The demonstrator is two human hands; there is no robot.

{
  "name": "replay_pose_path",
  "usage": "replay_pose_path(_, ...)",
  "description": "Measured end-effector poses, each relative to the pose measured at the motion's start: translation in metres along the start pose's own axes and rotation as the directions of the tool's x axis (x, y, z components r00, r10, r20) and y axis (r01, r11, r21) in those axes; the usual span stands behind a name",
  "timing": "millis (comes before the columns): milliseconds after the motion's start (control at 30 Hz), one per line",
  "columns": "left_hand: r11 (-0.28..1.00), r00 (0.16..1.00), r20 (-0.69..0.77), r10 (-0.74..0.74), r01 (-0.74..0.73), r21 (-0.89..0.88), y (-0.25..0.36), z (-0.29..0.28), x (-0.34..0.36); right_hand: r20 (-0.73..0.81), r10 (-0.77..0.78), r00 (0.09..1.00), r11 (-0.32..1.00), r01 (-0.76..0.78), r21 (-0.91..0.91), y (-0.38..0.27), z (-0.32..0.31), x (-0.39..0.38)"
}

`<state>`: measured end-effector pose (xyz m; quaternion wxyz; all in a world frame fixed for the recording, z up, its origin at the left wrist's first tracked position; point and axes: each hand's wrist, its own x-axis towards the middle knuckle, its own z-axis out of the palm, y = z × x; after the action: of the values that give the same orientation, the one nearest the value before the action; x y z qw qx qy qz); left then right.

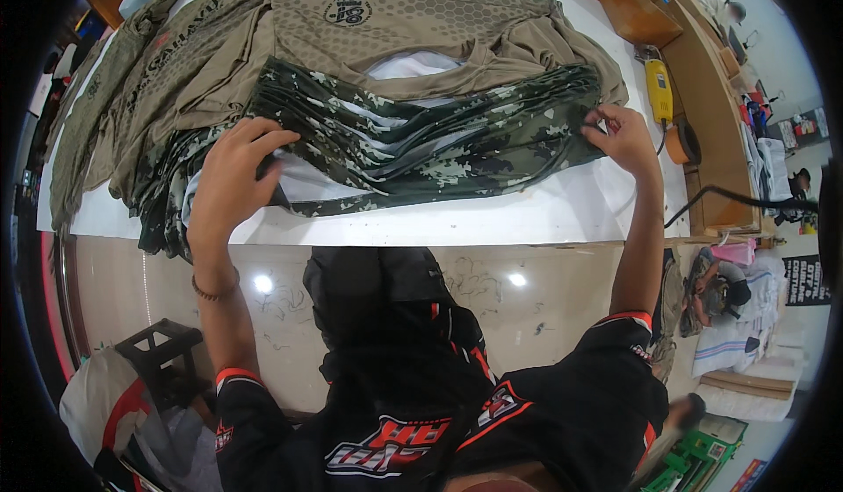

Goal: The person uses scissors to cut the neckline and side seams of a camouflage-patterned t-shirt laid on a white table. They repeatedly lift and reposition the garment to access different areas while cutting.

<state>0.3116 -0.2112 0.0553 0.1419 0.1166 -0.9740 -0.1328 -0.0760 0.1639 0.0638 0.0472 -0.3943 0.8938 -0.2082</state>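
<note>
On the white counter (421, 228), at twelve o'clock from the person (378, 387), lies a gathered green camouflage garment (492, 151). From here I'd judge it light, limp and slippery, best taken by both ends. The left hand (239, 171), at eleven, arches over one end, thumb and fingers parted; the right hand (625, 138), at one, narrows at the other; whether it pinches cloth, I can't tell.
</note>
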Motion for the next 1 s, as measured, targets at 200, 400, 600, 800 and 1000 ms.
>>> replay_pose_path(200,0.950,0.955,0.118,-0.273,0.287,-0.124,-0.006,-0.024,-0.035,0.243,0.067,0.968,0.997,-0.059,-0.039,0.014,-0.028,-0.026)
replay_pose_path(400,0.979,0.995,-0.077,-0.059,0.042,-0.201,0.005,-0.051,-0.031,-0.047,0.127,0.991,0.943,-0.106,0.316,-0.006,-0.028,-0.009)
replay_pose_path(600,0.998,0.978,-0.209,-0.004,-0.010,-0.070,-0.017,-0.011,0.006,-0.053,0.060,0.997,0.987,-0.051,0.155,0.018,0.000,0.029)
replay_pose_path(800,0.993,0.957,-0.279,-0.079,0.051,-0.105,-0.038,0.000,0.007,-0.327,0.073,0.942,0.923,0.061,0.380,0.011,0.020,0.017)
replay_pose_path(1000,0.977,0.939,-0.294,-0.179,0.135,-0.164,-0.040,-0.003,0.007,-0.162,0.132,0.978,0.901,-0.051,0.430,0.043,0.004,0.005)
